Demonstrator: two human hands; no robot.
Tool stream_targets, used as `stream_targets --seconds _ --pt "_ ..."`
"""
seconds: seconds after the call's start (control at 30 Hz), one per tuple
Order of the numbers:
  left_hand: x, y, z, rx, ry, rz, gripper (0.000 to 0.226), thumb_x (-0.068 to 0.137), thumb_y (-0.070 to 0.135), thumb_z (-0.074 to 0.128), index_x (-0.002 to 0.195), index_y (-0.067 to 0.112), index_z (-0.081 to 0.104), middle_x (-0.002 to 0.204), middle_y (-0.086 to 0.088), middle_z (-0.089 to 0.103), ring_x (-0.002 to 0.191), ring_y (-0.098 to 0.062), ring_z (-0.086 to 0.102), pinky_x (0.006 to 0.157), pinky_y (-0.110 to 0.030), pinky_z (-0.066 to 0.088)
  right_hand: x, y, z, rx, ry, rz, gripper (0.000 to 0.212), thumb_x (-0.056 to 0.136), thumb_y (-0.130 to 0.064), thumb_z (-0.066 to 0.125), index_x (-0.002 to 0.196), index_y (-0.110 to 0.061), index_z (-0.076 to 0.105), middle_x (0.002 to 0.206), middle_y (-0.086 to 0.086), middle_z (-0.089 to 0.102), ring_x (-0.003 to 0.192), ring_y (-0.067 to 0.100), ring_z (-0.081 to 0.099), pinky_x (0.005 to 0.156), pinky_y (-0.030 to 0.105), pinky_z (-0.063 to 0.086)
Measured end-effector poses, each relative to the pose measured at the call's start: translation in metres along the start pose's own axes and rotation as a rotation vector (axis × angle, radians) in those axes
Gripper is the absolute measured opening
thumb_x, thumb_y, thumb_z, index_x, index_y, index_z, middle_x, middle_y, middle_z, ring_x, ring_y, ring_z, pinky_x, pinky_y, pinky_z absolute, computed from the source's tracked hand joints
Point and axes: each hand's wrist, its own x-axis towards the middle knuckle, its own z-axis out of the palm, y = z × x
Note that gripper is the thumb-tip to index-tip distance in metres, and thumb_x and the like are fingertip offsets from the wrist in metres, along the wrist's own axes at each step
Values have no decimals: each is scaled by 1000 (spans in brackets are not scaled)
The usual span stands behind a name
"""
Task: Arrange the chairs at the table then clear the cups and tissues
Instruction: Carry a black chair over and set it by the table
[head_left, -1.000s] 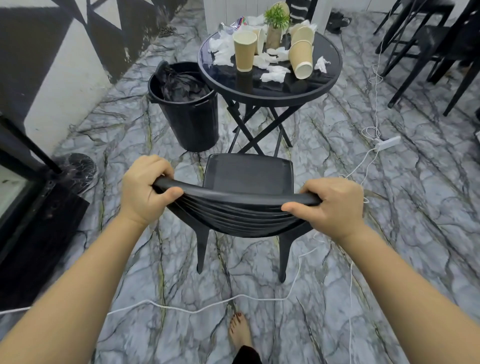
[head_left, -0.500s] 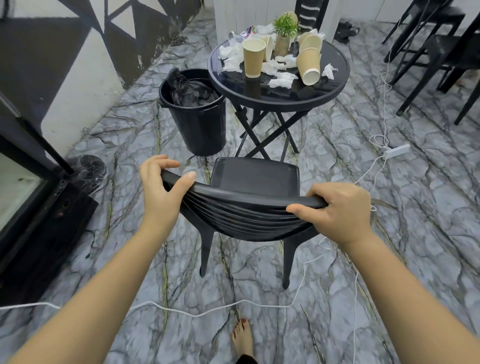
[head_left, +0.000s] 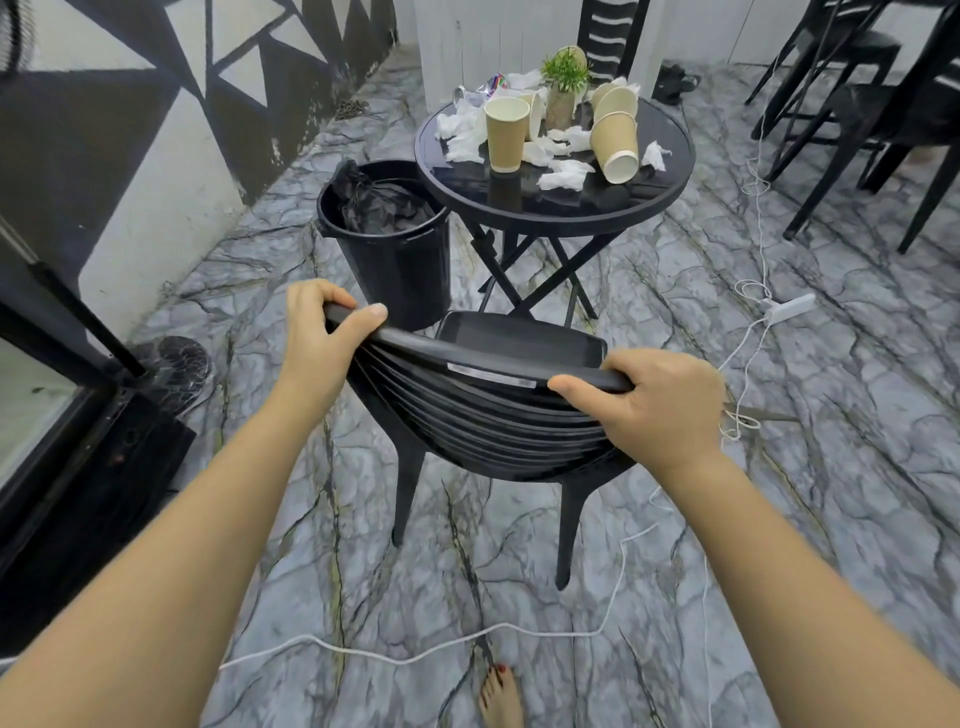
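A black chair (head_left: 488, 410) stands in front of me, its seat facing a round black table (head_left: 530, 205). My left hand (head_left: 317, 343) grips the left end of the chair's top rail. My right hand (head_left: 660, 405) grips the right end. On the table stands an upright paper cup (head_left: 506, 132), a tipped cup (head_left: 615, 145) lies to its right, and more cups sit behind. Crumpled white tissues (head_left: 563, 174) are scattered across the tabletop around a small potted plant (head_left: 563, 85).
A black bin (head_left: 389, 254) with a dark liner stands left of the table. A white cable (head_left: 608, 618) crosses the floor under the chair to a power strip (head_left: 789, 307). More black chairs (head_left: 883, 109) stand at the far right. A dark glass-fronted cabinet (head_left: 57, 431) is at the left.
The chair has moved forward, closer to the table and bin. My left hand briefly loosened on the rail and now wraps it again; my right hand kept its grip.
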Motion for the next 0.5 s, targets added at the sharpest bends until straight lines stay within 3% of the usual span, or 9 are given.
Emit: stream_targets --seconds 0.17,0.33,0.5 --pt "18 -16 -25 56 -13 -82 19 77 44 60 83 29 49 110 -6 43 91 3 44 77 -1 36 9 -27 19 -34 -107 2 88 76 -91 28 47 -9 40 40 1 38 40 19 40 41 28 18" --pt "16 -16 -28 54 -47 -87 34 68 59 57 84 30 50 115 -6 43 97 5 45 78 3 34 6 -27 18 -22 -132 13 87 76 -91 29 50 -9 42 43 3 42 43 20 44 40 33 26" --pt "9 -11 -28 85 -27 -78 55 70 59 55 107 18 58 112 0 44 96 -8 48 85 -18 38 8 -27 9 26 -253 27 85 78 -89 26 56 -10 49 48 5 46 48 16 47 45 34 28"
